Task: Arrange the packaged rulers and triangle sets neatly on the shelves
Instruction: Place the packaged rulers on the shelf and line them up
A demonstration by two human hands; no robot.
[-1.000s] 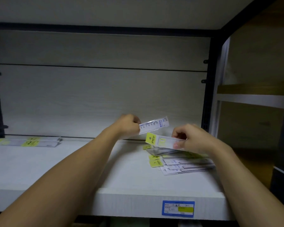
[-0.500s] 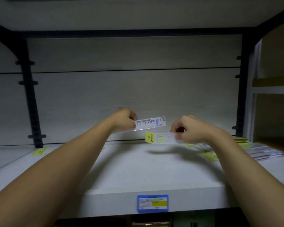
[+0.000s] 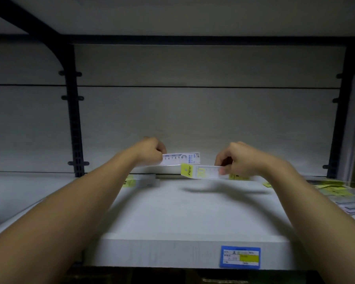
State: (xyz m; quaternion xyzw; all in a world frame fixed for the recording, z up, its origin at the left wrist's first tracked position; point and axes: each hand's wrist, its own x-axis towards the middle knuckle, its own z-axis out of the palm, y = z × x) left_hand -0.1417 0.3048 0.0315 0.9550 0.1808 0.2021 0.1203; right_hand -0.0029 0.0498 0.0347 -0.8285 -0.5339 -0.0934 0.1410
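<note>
Nearest us, at the bottom of the frame, the shelf shows its front edge with a blue price tag at lower right. Beyond it lies a broad bare stretch of board, open room for laying packs down. Over the middle of it, our left hand curls its fingers round one end of a blue-printed ruler. Our right hand pinches a yellow-tagged ruler between thumb and fingers, just below and right of the first. We judge both are held flat and level, ends nearly overlapping, so they can be squared together before going down. At the right edge a loose pile of packs sprawls near the shelf's front. Further back, behind the left forearm, another pack lies by the back panel. Dark uprights bound the bay at either side.
</note>
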